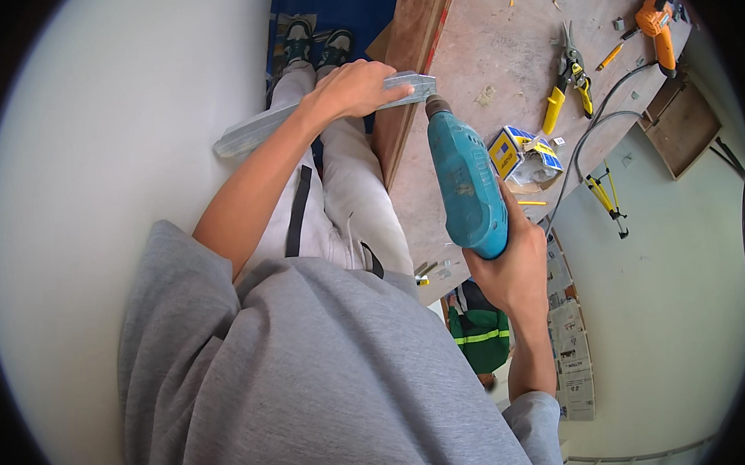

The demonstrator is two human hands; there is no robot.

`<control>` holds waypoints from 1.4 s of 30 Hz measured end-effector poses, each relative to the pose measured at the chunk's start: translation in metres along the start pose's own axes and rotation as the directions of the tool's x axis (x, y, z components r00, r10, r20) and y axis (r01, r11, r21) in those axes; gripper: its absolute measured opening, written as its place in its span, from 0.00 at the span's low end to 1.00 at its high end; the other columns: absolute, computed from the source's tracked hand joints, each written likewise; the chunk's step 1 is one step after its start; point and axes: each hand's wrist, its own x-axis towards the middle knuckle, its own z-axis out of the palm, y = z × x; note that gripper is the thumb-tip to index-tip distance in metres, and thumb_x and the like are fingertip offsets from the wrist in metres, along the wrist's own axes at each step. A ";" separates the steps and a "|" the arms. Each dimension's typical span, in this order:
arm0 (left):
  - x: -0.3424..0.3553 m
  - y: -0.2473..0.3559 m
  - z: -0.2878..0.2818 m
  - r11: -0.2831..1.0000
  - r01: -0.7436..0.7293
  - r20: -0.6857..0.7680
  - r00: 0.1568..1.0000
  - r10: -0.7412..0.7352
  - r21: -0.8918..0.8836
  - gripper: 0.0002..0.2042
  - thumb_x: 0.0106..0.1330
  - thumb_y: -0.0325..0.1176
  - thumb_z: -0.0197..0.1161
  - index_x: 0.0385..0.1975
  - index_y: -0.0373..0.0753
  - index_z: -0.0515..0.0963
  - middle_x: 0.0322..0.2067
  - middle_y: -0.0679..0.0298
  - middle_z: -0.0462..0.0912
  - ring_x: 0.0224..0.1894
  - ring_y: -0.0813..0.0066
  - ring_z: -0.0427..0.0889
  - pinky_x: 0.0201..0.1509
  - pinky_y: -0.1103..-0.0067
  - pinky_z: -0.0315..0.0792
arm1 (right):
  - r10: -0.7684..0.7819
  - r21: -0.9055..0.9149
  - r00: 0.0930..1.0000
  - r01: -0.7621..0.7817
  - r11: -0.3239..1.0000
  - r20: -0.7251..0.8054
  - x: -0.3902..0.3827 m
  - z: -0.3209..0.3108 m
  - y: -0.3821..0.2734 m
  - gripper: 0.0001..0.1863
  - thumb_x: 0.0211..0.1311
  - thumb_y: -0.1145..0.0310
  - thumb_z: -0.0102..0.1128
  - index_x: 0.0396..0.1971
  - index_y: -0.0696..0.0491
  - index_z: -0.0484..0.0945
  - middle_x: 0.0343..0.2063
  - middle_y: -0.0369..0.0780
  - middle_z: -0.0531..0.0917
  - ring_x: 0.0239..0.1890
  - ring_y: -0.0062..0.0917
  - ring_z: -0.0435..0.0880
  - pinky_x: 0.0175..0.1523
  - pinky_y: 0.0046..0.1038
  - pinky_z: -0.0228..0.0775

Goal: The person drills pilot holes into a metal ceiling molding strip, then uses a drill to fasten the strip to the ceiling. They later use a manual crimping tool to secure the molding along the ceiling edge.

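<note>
Drill point(467, 187) feels heavy and hard in my right hand point(511, 272), gripped low | left hand point(351, 88) clamps thin stiff metal strip point(252, 131) at far table edge point(400, 107) | I'd hold near the hole, edges sharp.

The middle of the metal strip point(260, 129) is being covered by the left hand point(354, 88) and its forearm. The drill point(468, 183) bit is too small to be made out where the chuck is meeting the strip's end, and the grip is being hidden inside the right hand point(511, 268). The orange tool point(658, 25) is being cut off by the dark rim. The scraps point(431, 270) at the board point(498, 61) edge are too small to be told.
</note>
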 end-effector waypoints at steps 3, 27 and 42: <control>0.001 -0.002 0.001 1.000 0.006 0.023 1.000 -0.005 -0.004 0.28 0.71 0.58 0.59 0.48 0.35 0.85 0.39 0.46 0.88 0.43 0.49 0.88 0.50 0.59 0.80 | 0.026 0.022 1.000 -0.026 0.999 0.010 -0.001 0.004 0.001 0.45 0.41 0.73 0.72 0.66 0.63 0.69 0.37 0.58 0.86 0.41 0.52 0.88 0.50 0.42 0.80; -0.027 0.026 -0.009 0.990 0.038 -0.095 0.994 -0.051 -0.137 0.30 0.70 0.63 0.57 0.38 0.34 0.85 0.29 0.50 0.86 0.32 0.56 0.86 0.40 0.62 0.77 | 0.131 0.383 0.991 -0.106 0.918 -0.040 -0.100 -0.024 0.006 0.35 0.47 0.76 0.68 0.61 0.65 0.74 0.41 0.49 0.88 0.42 0.29 0.89 0.50 0.31 0.78; -0.174 0.137 -0.090 0.927 -0.191 -0.527 0.850 -0.010 -0.324 0.32 0.66 0.67 0.62 0.33 0.35 0.78 0.20 0.64 0.80 0.22 0.76 0.80 0.31 0.77 0.76 | -0.162 -0.154 0.537 0.061 0.986 -0.828 -0.031 -0.044 0.195 0.38 0.52 0.75 0.65 0.67 0.61 0.70 0.44 0.55 0.85 0.44 0.50 0.85 0.52 0.41 0.77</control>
